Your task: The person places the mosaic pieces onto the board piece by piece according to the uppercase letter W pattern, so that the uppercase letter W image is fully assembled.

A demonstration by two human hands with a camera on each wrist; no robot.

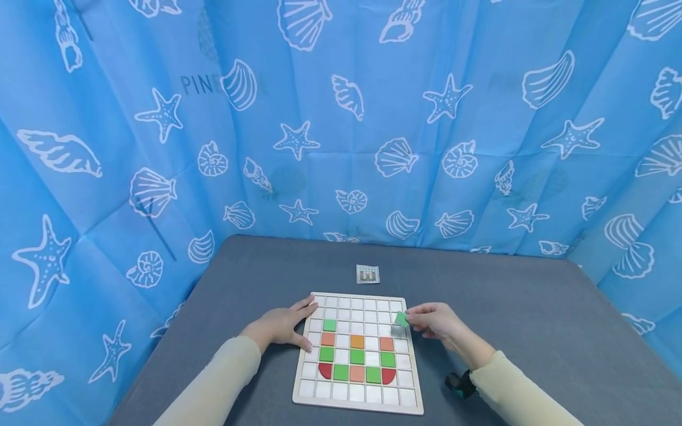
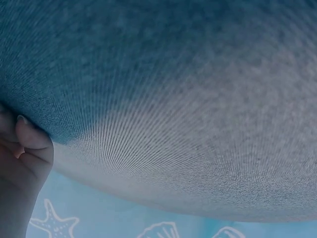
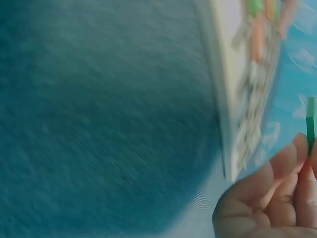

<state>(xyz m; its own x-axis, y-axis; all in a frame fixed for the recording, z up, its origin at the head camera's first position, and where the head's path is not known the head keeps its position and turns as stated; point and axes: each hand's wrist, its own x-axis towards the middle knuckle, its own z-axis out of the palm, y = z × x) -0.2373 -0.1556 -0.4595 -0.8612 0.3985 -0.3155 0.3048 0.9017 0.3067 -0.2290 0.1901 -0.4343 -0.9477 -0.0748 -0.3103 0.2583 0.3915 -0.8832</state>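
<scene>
A pale board (image 1: 358,407) with a grid of white squares lies on the grey table. Green, orange and salmon square tiles, such as a green tile (image 1: 327,354), fill some cells, with a red rounded piece (image 1: 388,376) at each lower corner of the pattern. My left hand (image 1: 280,325) rests at the board's left edge, fingers spread; the left wrist view shows only part of it. Over the board's upper right side, my right hand (image 1: 437,321) pinches a green square tile (image 1: 401,319). In the right wrist view this green tile (image 3: 310,119) stands edge-on between thumb and fingers.
Behind the board lies a small printed card (image 1: 367,274) with a pattern on a grid. A dark strap (image 1: 460,384) is at the right wrist. A blue curtain (image 1: 341,136) with white shells and starfish hangs behind the grey table (image 1: 511,319).
</scene>
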